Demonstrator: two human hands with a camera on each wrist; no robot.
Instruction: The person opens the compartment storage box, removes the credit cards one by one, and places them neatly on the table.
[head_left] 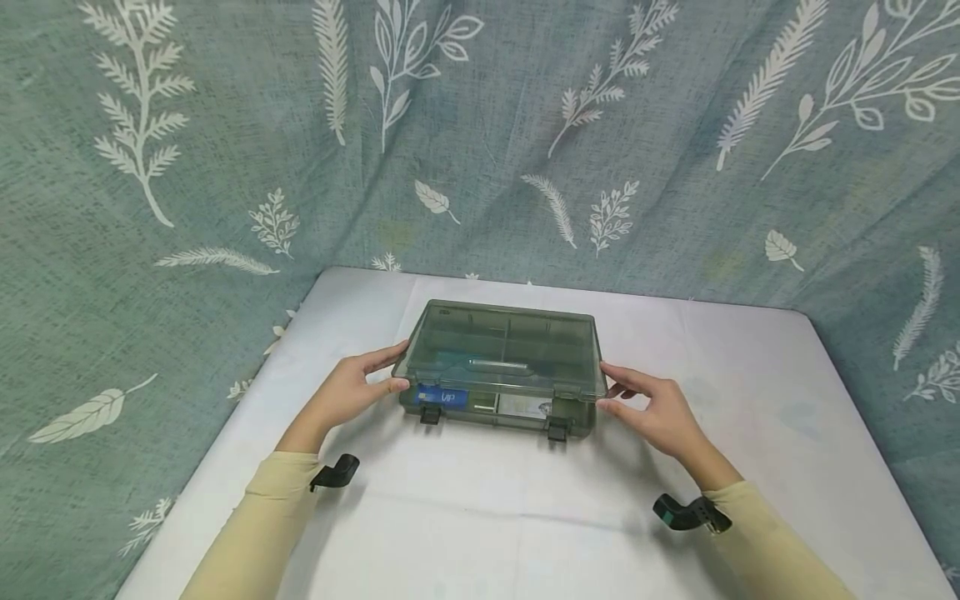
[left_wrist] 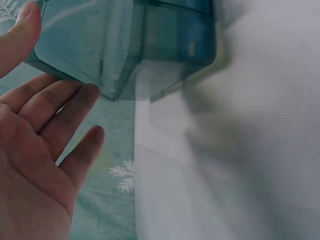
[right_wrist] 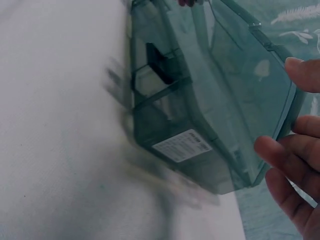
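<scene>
From my seat, I see a rectangular box of translucent grey-green plastic (head_left: pixel 491 423) on the white-covered table (head_left: pixel 465 517), its clear greenish lid (head_left: pixel 502 346) raised at the front above the base. The left hand (head_left: pixel 345 392) pinches the lid's left edge, thumb near the front corner; the right hand (head_left: pixel 652 408) pinches the opposite edge between thumb and curled fingers. Inside lies a blue card marked VIP (head_left: pixel 442 396) (the other contents I can't make out). The black front latches (head_left: pixel 430 415) hang unfastened.

I judge the step in hand to be swinging the lid — opening or closing, I can't tell which. Either way, the next move calls for both hands travelling evenly; if closing, seat the edge flush — then snap the latches.
</scene>
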